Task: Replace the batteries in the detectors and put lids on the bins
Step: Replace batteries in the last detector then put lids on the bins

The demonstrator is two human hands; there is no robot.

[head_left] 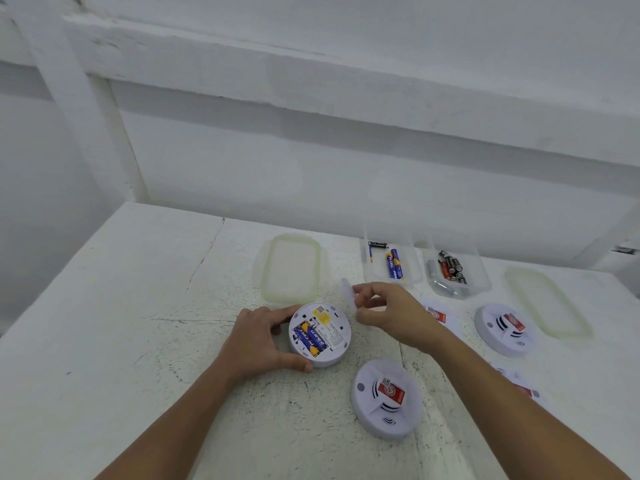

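Two blue batteries sit side by side in the bay of the open detector, which lies back-up on the table. Your left hand grips its rim, thumb on the near edge, fingers curled round the far side. Your right hand pinches the battery cover between thumb and fingertips, held in the air just beside the detector's far right edge, not touching it.

Second detector is face-up near your right forearm; third detector is further right. Left bin holds blue cells, right bin black and red ones; both uncovered. Left lid lies flat behind the open detector, right lid right of the bins.
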